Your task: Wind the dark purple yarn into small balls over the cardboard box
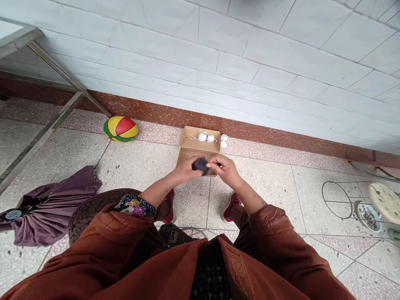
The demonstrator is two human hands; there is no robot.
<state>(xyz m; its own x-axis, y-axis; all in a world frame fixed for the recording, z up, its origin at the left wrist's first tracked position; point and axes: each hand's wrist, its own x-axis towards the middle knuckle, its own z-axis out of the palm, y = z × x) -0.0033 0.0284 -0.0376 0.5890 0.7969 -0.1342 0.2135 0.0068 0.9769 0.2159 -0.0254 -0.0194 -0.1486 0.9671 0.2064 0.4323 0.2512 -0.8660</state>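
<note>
A dark purple-blue ball of yarn (pixel 200 165) sits in my left hand (pixel 186 170), with the fingers curled round its left side. At the ball's right edge, my right hand (pixel 222 167) has thumb and forefinger pinched together on the yarn; any single strand is too small to make out. Both hands are over the near part of an open cardboard box (pixel 200 144), which stands on the floor between my feet and the wall. Two white balls of yarn (pixel 206 137) with loose ends lie in the box's far part. More white yarn (pixel 224 141) lies just outside, on the right.
A colourful ball (pixel 121 128) rests by the metal table leg (pixel 67 75) on the left. Beside my left knee lies a folded purple umbrella (pixel 59 204). To the right are a round-topped stool (pixel 386 202) on its side and a small dish (pixel 369 218) of husks. The tiled wall (pixel 225 71) rises behind.
</note>
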